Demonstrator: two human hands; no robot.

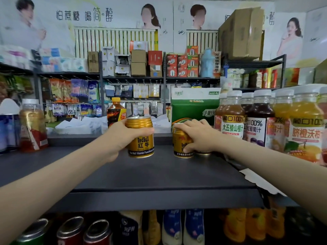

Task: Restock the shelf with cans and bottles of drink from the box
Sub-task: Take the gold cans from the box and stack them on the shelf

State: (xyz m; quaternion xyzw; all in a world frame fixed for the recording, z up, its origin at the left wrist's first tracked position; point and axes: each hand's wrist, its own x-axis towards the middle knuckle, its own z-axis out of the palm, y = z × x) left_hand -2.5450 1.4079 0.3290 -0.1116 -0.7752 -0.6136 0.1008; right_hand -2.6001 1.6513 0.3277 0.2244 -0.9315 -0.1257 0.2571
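**Head view, near to far.** Foreground, below: the lower tier holds red-topped cans (70, 228) and pale bottles (172, 227), partly hidden by the lip of the shelf above.

Middle: both forearms reach in over the dark shelf (159, 175), which is bare across its front. The left hand (118, 138) grips a gold can (141, 144) upright with the label outward, its fingers (147, 130) curled round the upper body. The base sits at or just above the shelf; contact cannot be settled.

The right hand (201, 135) caps a second gold can (182, 144), pinching it between fingertips (177, 127) on the rim and the thumb low on the side. This can stands on the shelf. A third gold can (202, 152) is just beside it, mostly hidden under the hand.

Judged from the layout, the right hand steadies or nudges its can into a row next to the juice bottles (254, 121). The left hand brings the next can into the gap, label forward so a shopper can read it.

Behind: a yellow-capped bottle (115, 112) and a green carton (192, 108). The supply box cannot be identified.

Far: wall racks of packaged goods (138, 62).
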